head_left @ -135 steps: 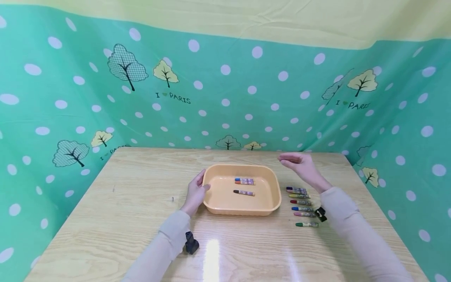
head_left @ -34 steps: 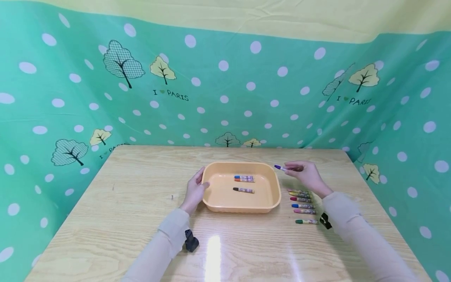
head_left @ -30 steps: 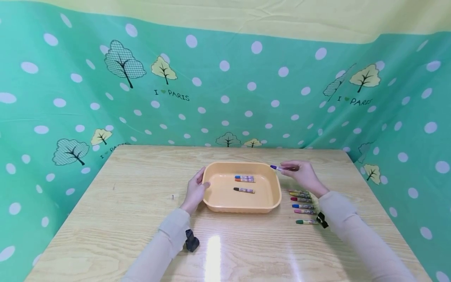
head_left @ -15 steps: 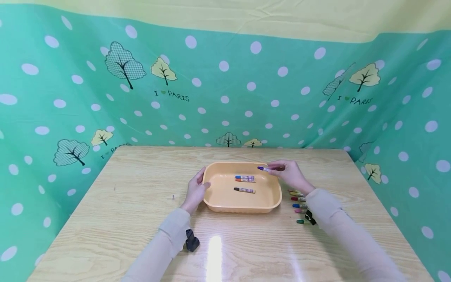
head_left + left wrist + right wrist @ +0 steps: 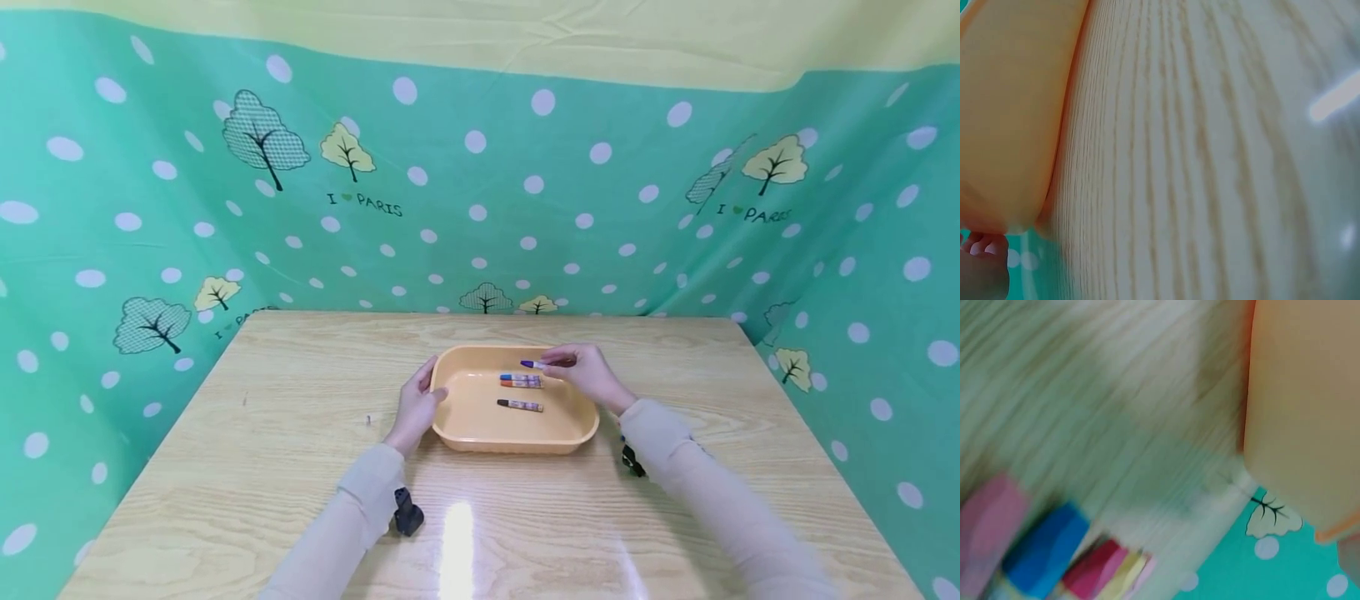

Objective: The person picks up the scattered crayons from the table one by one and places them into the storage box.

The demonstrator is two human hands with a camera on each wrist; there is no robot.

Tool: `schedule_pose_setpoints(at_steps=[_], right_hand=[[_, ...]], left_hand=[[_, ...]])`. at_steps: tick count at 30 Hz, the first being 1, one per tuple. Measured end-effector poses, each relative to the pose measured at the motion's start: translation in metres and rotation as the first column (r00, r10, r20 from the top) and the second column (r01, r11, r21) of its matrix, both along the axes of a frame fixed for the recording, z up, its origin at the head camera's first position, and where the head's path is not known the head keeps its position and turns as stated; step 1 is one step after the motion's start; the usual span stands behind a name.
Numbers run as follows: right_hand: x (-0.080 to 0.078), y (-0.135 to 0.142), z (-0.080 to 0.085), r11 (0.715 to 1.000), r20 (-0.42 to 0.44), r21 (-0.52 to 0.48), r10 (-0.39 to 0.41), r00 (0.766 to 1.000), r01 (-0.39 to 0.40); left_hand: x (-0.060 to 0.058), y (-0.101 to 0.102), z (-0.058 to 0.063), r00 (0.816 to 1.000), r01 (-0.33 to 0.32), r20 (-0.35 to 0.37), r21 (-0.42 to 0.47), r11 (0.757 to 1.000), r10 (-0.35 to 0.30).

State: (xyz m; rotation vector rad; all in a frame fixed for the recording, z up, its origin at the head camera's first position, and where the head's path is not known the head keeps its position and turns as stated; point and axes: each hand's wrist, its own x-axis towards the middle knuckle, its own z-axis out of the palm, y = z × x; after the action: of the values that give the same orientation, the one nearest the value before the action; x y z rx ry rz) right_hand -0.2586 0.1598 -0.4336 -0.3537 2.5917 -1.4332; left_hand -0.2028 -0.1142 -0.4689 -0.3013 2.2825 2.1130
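My left hand [image 5: 415, 408] grips the left rim of an orange plastic tray [image 5: 517, 447], thumb over the edge and fingers on the outside. Over the back right part of the tray, my right hand [image 5: 588, 373] pinches a purple crayon [image 5: 528, 364], its tip pointing left. Lying in the tray are a blue crayon [image 5: 510, 377] and an orange crayon [image 5: 517, 384] side by side. A dark crayon [image 5: 520, 406] rests nearer the front. The left wrist view shows the tray's outer wall [image 5: 1016, 112] with a bit of my hand below it.
Right of the tray, my right forearm hides most of a row of crayons in the head view. The right wrist view shows pink [image 5: 991, 531], blue [image 5: 1047, 550], red [image 5: 1094, 569] and yellow ones. A green polka-dot curtain [image 5: 450, 242] hangs behind the wooden table [image 5: 262, 458].
My right hand has picked up the purple crayon from the row and carried it left, from beyond the rim to over the tray. The left hand stays on the rim.
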Motion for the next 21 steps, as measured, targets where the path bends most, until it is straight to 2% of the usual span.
schedule_pose_setpoints(at_steps=[9, 15, 21], right_hand=[[-0.006, -0.024, -0.010, 1.000, 0.012, 0.021, 0.014, 1.000, -0.015], [-0.007, -0.034, -0.013, 0.999, 0.048, 0.036, -0.025, 0.999, 0.024], [-0.010, -0.039, -0.017, 0.998, 0.041, 0.046, -0.054, 0.998, 0.052]], left_hand=[[0.000, 0.000, -0.001, 1.000, -0.001, -0.003, 0.004, 1.000, 0.001], [0.000, 0.002, -0.001, 1.000, 0.005, -0.002, 0.000, 1.000, -0.005], [0.000, 0.001, 0.000, 1.000, -0.010, 0.007, -0.004, 1.000, 0.010]])
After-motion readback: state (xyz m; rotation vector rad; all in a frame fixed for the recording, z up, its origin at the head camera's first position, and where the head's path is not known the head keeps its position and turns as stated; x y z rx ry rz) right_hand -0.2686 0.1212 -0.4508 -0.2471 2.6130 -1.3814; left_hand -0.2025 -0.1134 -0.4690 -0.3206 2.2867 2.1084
